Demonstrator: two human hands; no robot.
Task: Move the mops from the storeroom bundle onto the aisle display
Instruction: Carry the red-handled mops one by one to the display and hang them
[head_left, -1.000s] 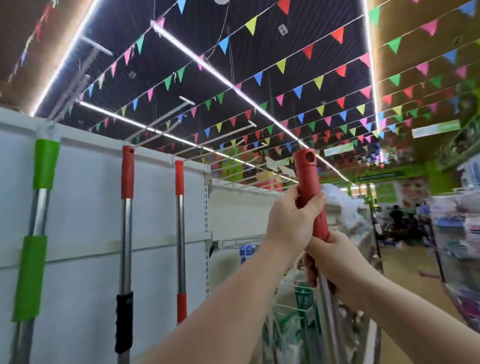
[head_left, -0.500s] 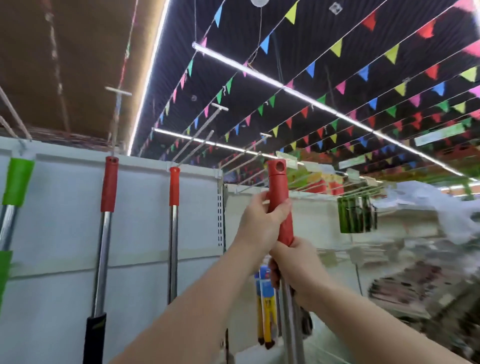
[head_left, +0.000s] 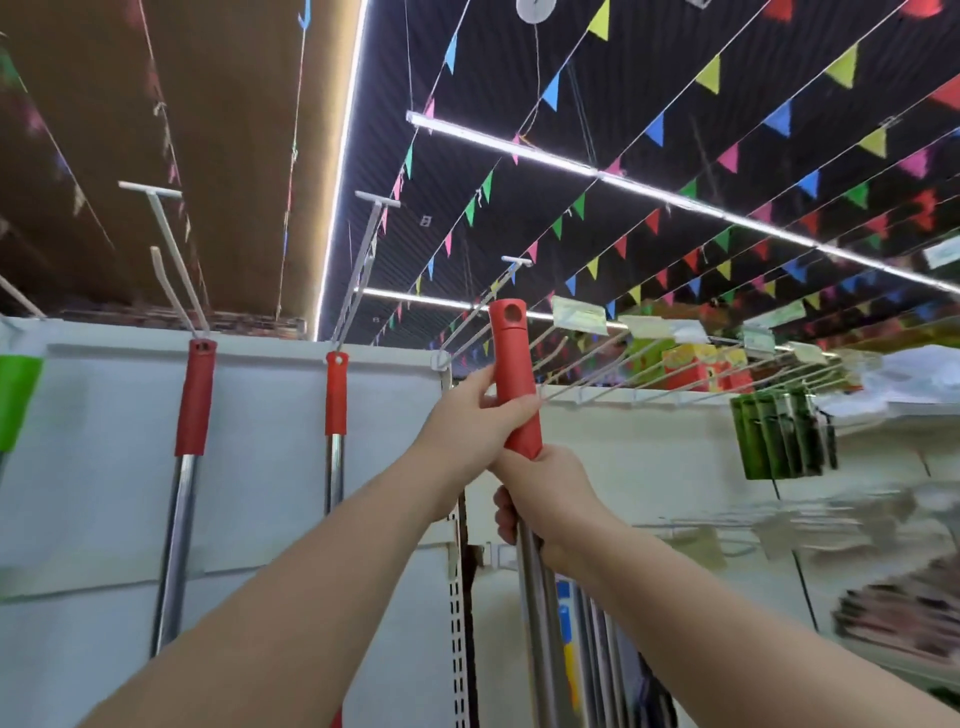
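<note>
The free hook (head_left: 470, 322) at 12 o'clock has open room beneath it. At 9 o'clock two hanging mops (head_left: 193, 400) block the panel; at 3 o'clock green packets (head_left: 779, 436) hang.

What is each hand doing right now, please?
Left hand: grips the red grip of the mop handle.
Right hand: grips the same mop handle lower down, where the red grip meets the metal shaft.

Bunting (head_left: 717, 78) under strip-lit ceiling (head_left: 649, 31) (dark, ribbed)
</note>
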